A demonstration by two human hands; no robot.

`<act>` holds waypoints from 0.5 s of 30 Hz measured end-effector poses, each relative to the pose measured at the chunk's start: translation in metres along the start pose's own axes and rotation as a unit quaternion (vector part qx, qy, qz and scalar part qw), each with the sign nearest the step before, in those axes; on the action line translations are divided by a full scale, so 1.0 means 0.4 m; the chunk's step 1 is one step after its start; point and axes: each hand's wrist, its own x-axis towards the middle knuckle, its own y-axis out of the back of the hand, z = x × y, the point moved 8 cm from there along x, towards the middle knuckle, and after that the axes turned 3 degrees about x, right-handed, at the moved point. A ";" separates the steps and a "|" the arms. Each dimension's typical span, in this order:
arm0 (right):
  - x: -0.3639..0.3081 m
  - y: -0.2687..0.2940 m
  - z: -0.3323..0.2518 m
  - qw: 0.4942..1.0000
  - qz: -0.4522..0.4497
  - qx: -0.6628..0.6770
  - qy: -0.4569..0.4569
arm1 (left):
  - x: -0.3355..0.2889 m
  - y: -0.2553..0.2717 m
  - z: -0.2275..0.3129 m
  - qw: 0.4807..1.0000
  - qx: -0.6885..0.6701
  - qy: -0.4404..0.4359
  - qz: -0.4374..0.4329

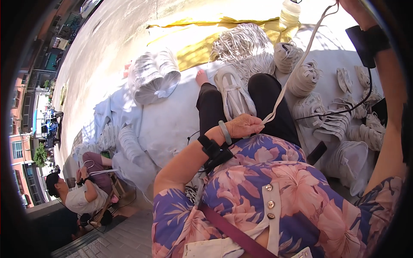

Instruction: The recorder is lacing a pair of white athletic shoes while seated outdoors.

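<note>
A long white shoelace runs up from my left hand, which pinches it near my lap. Its upper part reaches my right hand, raised at the top right edge with the fingers partly cut off; they close on the lace there. Between my knees rests a white shoe upper, with lacing across its front. Just beyond it lies a big heap of white laces.
Stacked white shoe uppers stand to the right. Clear plastic bags hold more uppers, one bag at left. A yellow sheet lies beyond the white ground cloth. A black cable crosses the right side. A co-worker sits at far left.
</note>
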 end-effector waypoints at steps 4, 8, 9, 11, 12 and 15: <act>-0.276 -0.341 0.482 0.964 -0.231 -0.022 -0.129 | -0.019 -0.004 -0.034 0.997 -0.064 0.050 -0.013; -0.538 -0.605 0.518 0.929 -0.340 0.015 -0.147 | -0.025 -0.004 0.009 0.999 -0.046 0.008 0.009; -0.555 -0.642 0.496 0.931 -0.342 -0.001 -0.124 | -0.021 -0.013 0.015 0.999 -0.032 -0.001 0.002; -0.561 -0.698 0.442 0.928 -0.357 -0.010 -0.103 | -0.020 -0.020 0.015 1.000 -0.025 -0.006 -0.005; -0.562 -0.718 0.410 0.926 -0.369 -0.022 -0.079 | -0.014 -0.020 0.021 0.999 0.028 -0.024 -0.016; -0.573 -0.757 0.346 0.912 -0.387 -0.131 0.045 | -0.006 -0.026 0.032 0.995 0.078 -0.058 -0.016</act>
